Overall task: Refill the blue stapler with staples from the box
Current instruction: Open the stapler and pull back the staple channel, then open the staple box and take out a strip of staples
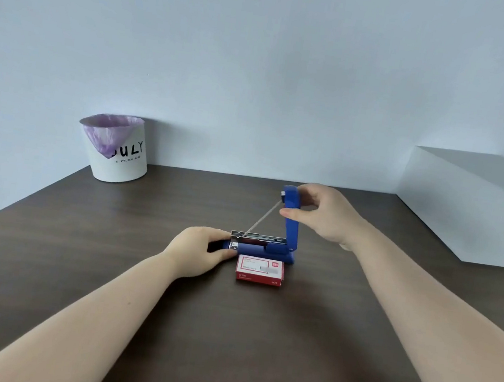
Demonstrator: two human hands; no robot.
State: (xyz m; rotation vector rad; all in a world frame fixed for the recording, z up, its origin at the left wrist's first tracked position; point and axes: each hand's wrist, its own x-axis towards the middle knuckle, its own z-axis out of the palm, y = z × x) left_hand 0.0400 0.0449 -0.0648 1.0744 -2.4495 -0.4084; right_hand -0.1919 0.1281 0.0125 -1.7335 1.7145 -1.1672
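The blue stapler (271,251) lies on the dark wooden table (108,252), swung wide open. Its top arm (290,228) stands nearly upright, and a thin spring rod runs from the arm's tip down to the bare metal staple channel (259,238). My right hand (321,212) grips the raised arm near its top. My left hand (201,248) holds the front end of the stapler's base down on the table. A red and white staple box (260,270) lies shut on the table just in front of the stapler, touching or nearly touching it.
A white bin (115,148) with a purple liner stands at the table's back left against the pale wall. A white ledge (472,213) borders the table on the right.
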